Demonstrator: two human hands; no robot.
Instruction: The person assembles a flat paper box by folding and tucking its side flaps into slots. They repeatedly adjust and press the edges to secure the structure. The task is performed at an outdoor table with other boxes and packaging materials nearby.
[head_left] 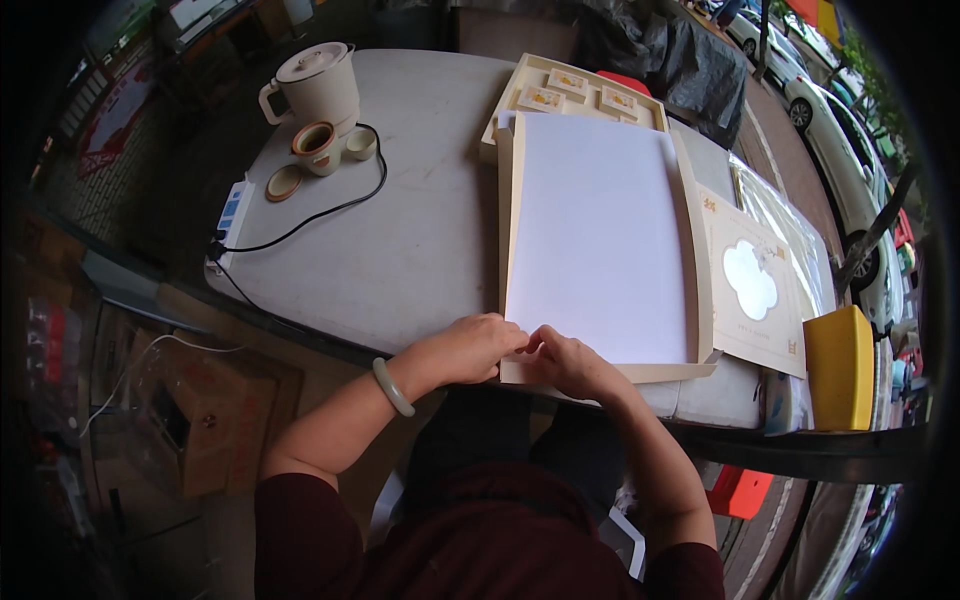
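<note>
A shallow cream cardboard box with a white inside lies in front of me, its side walls raised. Its near wall leans outward, and a gap shows at the near right corner. At the near left corner, my left hand is closed, fingertips on the corner where the two walls meet. My right hand pinches the near wall just beside it, its fingers almost touching those of the left. What exactly lies between the fingertips is partly hidden. A pale bangle circles my left wrist.
Behind stands a cream tray with several small boxes. Right of my box lies a printed panel with a cloud-shaped window, near a yellow box. A kettle, brown-rimmed pot, small cup and corded power strip are left.
</note>
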